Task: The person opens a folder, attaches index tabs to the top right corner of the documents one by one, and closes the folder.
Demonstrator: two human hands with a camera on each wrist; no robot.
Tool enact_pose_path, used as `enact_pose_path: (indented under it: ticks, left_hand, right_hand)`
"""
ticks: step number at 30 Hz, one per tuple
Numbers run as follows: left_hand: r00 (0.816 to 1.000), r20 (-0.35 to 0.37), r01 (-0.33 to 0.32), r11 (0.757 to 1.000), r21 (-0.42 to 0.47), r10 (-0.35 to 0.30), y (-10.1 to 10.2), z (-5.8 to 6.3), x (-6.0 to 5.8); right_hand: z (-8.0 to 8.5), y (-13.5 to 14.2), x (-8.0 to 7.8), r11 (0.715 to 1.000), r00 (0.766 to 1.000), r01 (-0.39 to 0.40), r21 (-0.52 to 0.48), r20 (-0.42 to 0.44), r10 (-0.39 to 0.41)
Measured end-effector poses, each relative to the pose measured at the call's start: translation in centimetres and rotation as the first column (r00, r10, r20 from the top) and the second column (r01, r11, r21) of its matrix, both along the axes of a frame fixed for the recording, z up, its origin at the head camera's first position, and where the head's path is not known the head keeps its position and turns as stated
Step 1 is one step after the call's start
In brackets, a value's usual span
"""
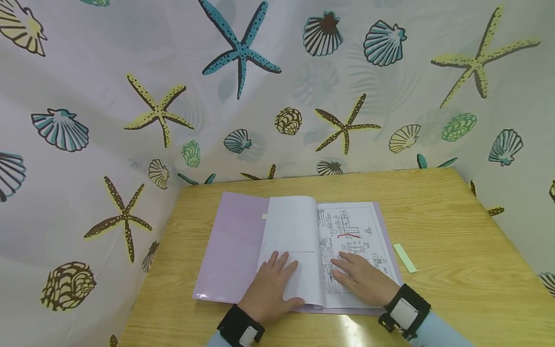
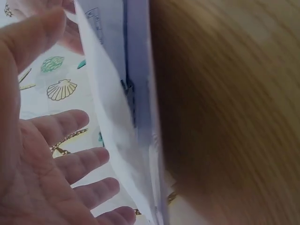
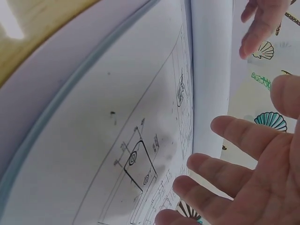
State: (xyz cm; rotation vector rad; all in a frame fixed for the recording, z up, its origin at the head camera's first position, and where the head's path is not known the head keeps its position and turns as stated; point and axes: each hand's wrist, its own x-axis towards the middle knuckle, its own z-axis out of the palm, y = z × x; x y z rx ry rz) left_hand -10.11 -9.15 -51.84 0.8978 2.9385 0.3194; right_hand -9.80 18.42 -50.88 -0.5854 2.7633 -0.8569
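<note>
A lilac folder (image 1: 234,241) lies spread on the table with white sheets inside. On its right side is a page of technical drawings (image 1: 381,231) with a red pen line across it; the turned left page (image 1: 290,221) is blank but for one thin line. My left hand (image 1: 270,289) is over the lower part of the blank page, fingers extended and thumb toward the fold. Over the drawing page is my right hand (image 1: 364,279), its fingers spread and pointing to the fold. In the right wrist view the fingers (image 3: 234,173) are straight, with nothing between them.
A pale green paper strip (image 1: 405,258) lies on the wooden table (image 1: 455,231) right of the folder. A small pale tab (image 1: 264,217) shows at the blank page's left edge. Behind the table hangs a white cloth (image 1: 260,111) printed with shells and starfish.
</note>
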Motion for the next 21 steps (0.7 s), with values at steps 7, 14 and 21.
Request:
enact_pose_path:
  ticks: [7,14,21]
  left_hand:
    - [0.995,0.101,-0.012,1.000,-0.022,0.014,0.39,-0.86,0.45]
    - [0.997,0.076,-0.006,1.000,-0.025,0.008,0.48,-0.75,0.86]
    - [0.996,0.086,-0.015,0.999,-0.037,0.019,0.55,-0.52,1.05]
  right_hand:
    - [-0.08,0.20,0.07,1.000,1.000,-0.003,0.008,0.021,0.003]
    - [-0.07,0.23,0.10,1.000,0.999,-0.010,0.006,0.038,0.010]
    - [-0.40,0.39,0.08,1.000,1.000,-0.008,0.011,0.024,0.008]
